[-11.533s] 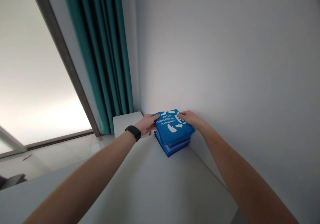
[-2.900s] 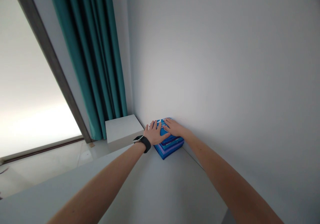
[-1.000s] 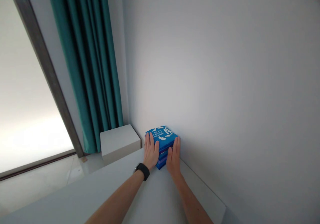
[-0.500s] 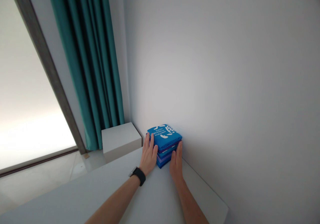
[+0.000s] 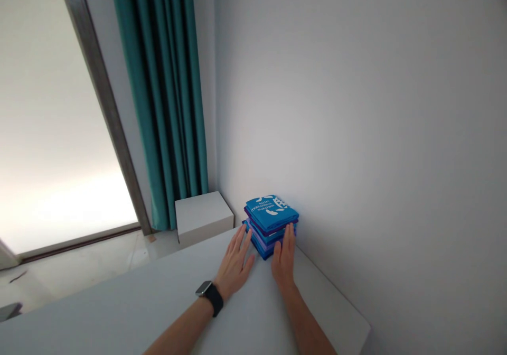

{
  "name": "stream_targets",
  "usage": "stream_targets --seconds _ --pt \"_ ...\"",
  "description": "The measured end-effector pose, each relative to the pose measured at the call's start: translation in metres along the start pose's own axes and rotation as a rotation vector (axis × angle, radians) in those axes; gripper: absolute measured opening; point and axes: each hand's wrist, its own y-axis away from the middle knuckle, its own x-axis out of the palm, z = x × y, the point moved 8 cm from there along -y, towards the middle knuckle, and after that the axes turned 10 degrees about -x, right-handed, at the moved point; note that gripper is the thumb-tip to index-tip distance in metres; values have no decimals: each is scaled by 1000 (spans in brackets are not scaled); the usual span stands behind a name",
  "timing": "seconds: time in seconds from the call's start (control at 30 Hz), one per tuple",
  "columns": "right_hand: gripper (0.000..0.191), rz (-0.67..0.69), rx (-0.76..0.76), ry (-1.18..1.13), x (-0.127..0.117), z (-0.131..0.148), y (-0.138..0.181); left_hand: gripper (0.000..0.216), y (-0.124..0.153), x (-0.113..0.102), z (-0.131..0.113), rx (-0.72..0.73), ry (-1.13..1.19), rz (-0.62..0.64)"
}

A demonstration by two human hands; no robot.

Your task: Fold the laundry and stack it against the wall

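A stack of folded blue and purple cloth pieces, the top one printed with white lettering and shapes, rests on the white table against the wall. My left hand, with a black watch on its wrist, lies flat and low at the stack's left front side, fingertips close to the lower layers; whether they touch is hard to see. Along the right front side, my right hand has its fingers stretched upward against the layers. Neither hand wraps round anything.
A white box-like block stands in the corner beyond the table's edge. Behind it hangs a green curtain, beside a bright frosted panel with a dark frame. The wall borders the table on the right.
My left hand has come off the stack's upper left side and down toward the table. My right hand stays at the right side. The view has shifted a little to the left.
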Motion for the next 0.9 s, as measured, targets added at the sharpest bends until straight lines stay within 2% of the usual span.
stream_targets --seconds 0.17,0.4,0.5,0.63,0.83,0.9 --pt "56 -48 -131 4 -8 39 4 65 17 -18 7 -9 -1 -19" --pt "58 29 -320 13 5 80 23 66 58 -28 55 -111 -103 -15" --pt "57 87 -369 -2 15 94 33 55 71 -32 72 -209 -149 27" --pt "49 238 -409 16 30 111 45 34 90 -38 79 -274 -246 152" --pt "40 632 -311 176 58 117 66 29 120 -65 87 -326 -324 145" --pt "43 767 -276 203 66 117 75 29 130 -72 91 -343 -341 142"
